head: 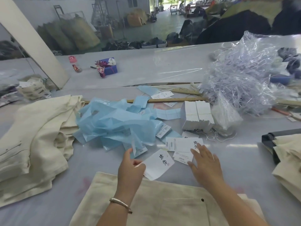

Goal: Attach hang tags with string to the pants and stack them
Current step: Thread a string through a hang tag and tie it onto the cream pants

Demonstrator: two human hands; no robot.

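Pinching the near left corner of a white rectangular card hang tag with black brush lettering (158, 163), the left hand (130, 167) holds it just above the far edge of the cream cotton pants (162, 201) spread flat on the near worktop (244, 157). The tag's long axis runs diagonally, from the near left by the thumb up toward the far right, so its free end points at the other hand. The right hand (205, 163) lies with fingers spread and straight, fingertips resting on a loose scatter of white printed tags (182, 145) just beyond and to the right of the held tag. That scatter is touching or nearly touching the held tag's far corner.

My reading is that the right hand is the nearer one to whatever gets picked next: the small cards are under its fingers, and the thin white strings (211, 136) lie farther off to the right, beside a banded block of white tags (197, 116). The pants sit directly below both wrists, so the tag only has to come nearward.

Farther left, a crumpled pale blue plastic bag (114, 124) spreads over the middle, and a folded stack of cream pants (32, 131) rests at the left edge. More cream cloth (286, 160) lies at the right edge.
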